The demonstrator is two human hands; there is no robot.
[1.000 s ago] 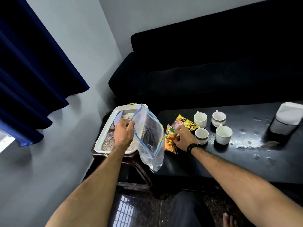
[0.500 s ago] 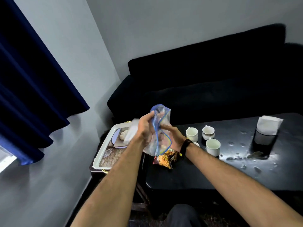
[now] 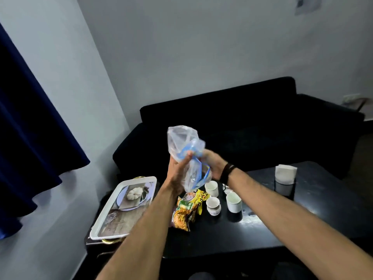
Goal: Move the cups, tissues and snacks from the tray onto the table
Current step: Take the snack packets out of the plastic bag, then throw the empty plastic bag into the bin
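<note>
Both hands hold a clear plastic bag with a blue zip edge (image 3: 182, 144) up in the air, above the table's left end. My left hand (image 3: 177, 172) grips it from the left and my right hand (image 3: 212, 164) from the right. Below them, yellow snack packets (image 3: 186, 209) lie on the black table (image 3: 302, 219). Several white cups (image 3: 234, 202) stand just right of the packets. A white tissue stack (image 3: 285, 173) sits in its holder further right. The white tray (image 3: 113, 217) with a printed picture rests on a stool to the left, with nothing standing on it.
A black sofa (image 3: 242, 122) runs behind the table. A dark blue curtain (image 3: 24, 138) hangs at the left against the white wall. Wet spots glint on the table near the cups.
My left hand lifted the plastic bag off the tray, my right hand left the snack packets and joined it, and the bag rose higher. The camera tilted upward.
</note>
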